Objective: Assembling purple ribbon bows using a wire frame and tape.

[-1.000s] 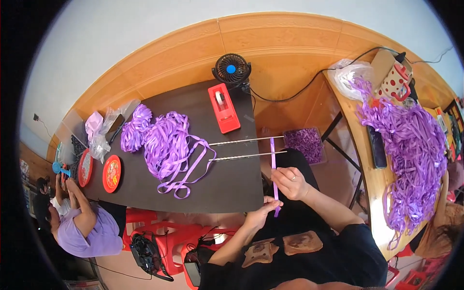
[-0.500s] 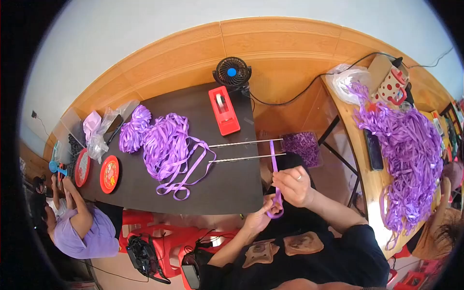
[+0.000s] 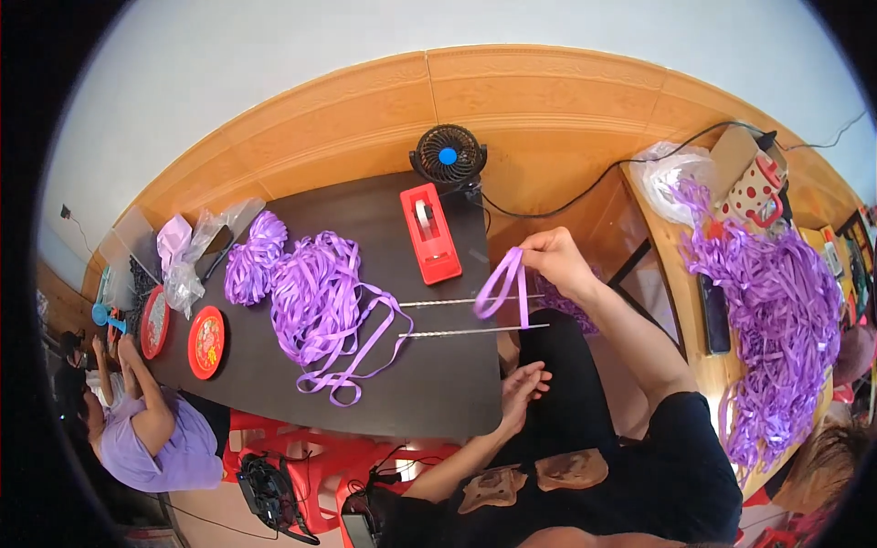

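1. Right hand (image 3: 559, 260) has risen to right of the frame's centre, pinching a purple ribbon loop (image 3: 524, 297) (it hangs by two metal rods (image 3: 466, 331));
2. Left hand (image 3: 523, 393) has let go, fingers loosely curled; it sits lower centre.

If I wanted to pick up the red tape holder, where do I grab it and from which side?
Probably best to pinch the red tape holder across its two long sides at the near end, coming from above on the near side. It is long and narrow, that end looks solid, and the tape roll sits toward the far end, with the fan just beyond.
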